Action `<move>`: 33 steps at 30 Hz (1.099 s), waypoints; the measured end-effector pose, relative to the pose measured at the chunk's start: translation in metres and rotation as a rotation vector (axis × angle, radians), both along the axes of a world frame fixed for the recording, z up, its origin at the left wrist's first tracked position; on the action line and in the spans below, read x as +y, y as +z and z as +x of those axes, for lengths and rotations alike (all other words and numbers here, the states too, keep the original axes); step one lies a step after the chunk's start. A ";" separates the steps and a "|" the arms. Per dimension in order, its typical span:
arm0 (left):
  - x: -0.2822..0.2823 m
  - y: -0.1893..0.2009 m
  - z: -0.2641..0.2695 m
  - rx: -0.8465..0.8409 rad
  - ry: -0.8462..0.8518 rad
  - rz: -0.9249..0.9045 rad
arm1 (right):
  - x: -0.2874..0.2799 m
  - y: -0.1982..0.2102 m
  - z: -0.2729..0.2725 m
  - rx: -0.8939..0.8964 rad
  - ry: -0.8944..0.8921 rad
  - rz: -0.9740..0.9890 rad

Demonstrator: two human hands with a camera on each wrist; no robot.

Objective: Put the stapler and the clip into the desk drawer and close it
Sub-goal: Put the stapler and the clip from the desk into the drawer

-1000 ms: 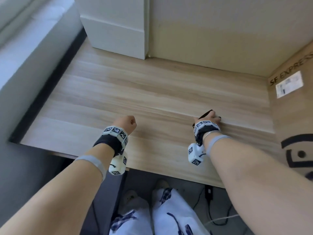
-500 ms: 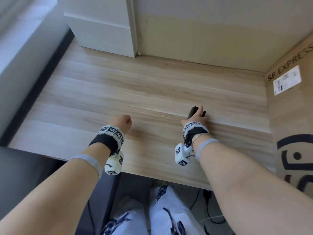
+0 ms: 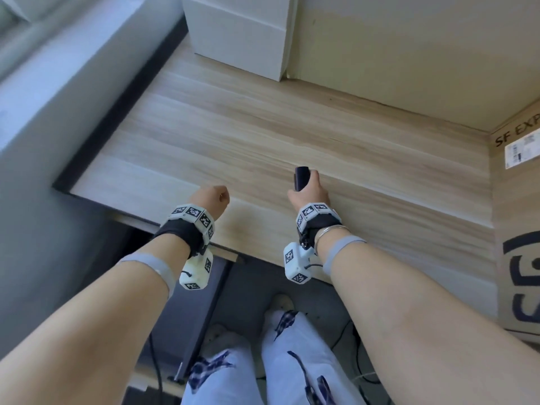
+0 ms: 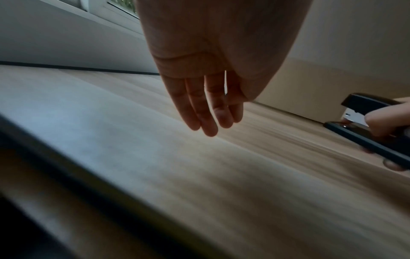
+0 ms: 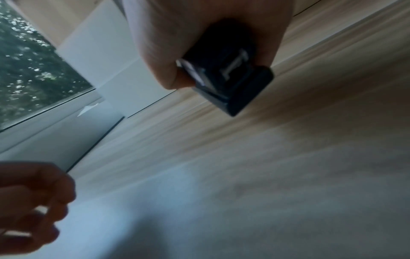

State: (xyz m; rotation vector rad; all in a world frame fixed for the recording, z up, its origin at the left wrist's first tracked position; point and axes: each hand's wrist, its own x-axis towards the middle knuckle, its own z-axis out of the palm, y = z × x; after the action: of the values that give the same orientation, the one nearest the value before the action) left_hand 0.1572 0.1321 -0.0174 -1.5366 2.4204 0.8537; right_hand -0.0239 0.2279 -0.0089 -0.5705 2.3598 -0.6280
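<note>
Black and boxy, the stapler [image 3: 301, 178] sits in the right hand [image 3: 309, 191], whose fingers and thumb are curled round its rear half, holding it just above the wooden desk top [image 3: 263, 135]. Its front end sticks out beyond the knuckles, away from the person; seen from the left wrist, the stapler [image 4: 375, 129] has its upper arm raised off the base, with fingers [image 4: 383, 122] wrapped between the two. From the right wrist its metal-channelled underside [image 5: 230, 75] shows below the thumb.

Level with that grip and off to its left hangs the left hand [image 3: 211, 200], over the desk's near edge. Its fingers [image 4: 204, 108] hang down loosely, close together; the thumb seems to press something thin against the forefinger — too small to say whether that is the clip. From the right wrist this hand [image 5: 33, 201] is only a blur.

Farther right of the stapler stands a cardboard box [image 3: 520, 214]; beyond it, a white cabinet [image 3: 239, 33] against the wall.
</note>
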 end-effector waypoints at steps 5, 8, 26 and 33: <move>0.000 -0.005 0.067 -0.004 0.091 0.005 | -0.012 0.001 0.077 0.004 0.159 -0.061; -0.002 -0.009 0.107 -0.030 0.135 0.009 | -0.020 -0.002 0.121 -0.014 0.234 -0.085; 0.030 -0.121 0.273 -0.082 0.369 0.215 | -0.011 -0.149 0.287 -0.254 0.456 0.310; 0.050 -0.172 0.300 -0.157 0.398 0.325 | -0.006 -0.204 0.307 -0.219 0.280 0.405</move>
State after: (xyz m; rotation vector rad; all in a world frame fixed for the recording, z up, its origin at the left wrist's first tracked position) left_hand 0.4569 0.1821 -0.1892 -1.8909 1.7862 1.0817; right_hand 0.2826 0.2221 -0.2127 -0.5967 2.0701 -0.0753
